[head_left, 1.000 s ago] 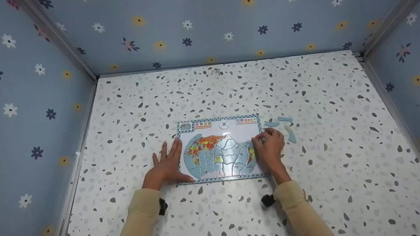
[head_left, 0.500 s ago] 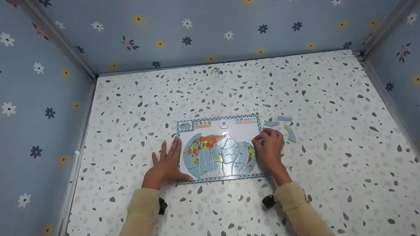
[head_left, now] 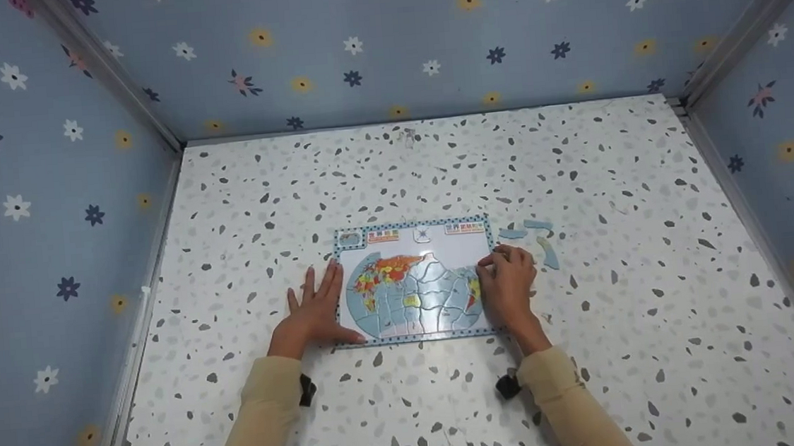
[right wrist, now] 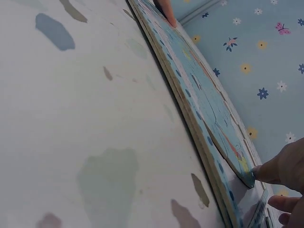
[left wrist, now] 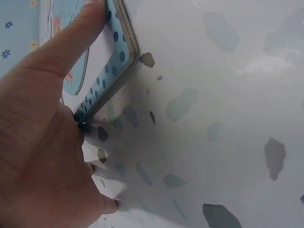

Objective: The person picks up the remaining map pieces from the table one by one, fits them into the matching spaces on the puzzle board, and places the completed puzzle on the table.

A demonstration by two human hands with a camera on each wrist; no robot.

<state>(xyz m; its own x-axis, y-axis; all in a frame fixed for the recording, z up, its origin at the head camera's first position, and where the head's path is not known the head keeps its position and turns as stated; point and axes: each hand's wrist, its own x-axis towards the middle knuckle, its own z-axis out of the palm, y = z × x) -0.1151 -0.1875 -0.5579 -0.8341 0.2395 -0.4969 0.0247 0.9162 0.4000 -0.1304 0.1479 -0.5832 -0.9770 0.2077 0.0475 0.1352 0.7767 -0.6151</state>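
A world map jigsaw puzzle with a blue dotted border lies flat on the table, its lower map area filled with pieces. My left hand rests spread along its left edge; in the left wrist view the thumb lies over the board's corner. At the map's right edge my right hand, fingers bent, pinches a blue-and-yellow puzzle piece. The right wrist view has the thumb against the tip of that piece, and the other fingertips partly out of frame.
Loose puzzle pieces lie right of the board: a curved one and narrow blue ones beyond it. The speckled white table is bounded by flowered blue panels at the back and sides.
My right hand has shifted very slightly at the map's right edge. The left hand, the board and the loose pieces stay where they were.
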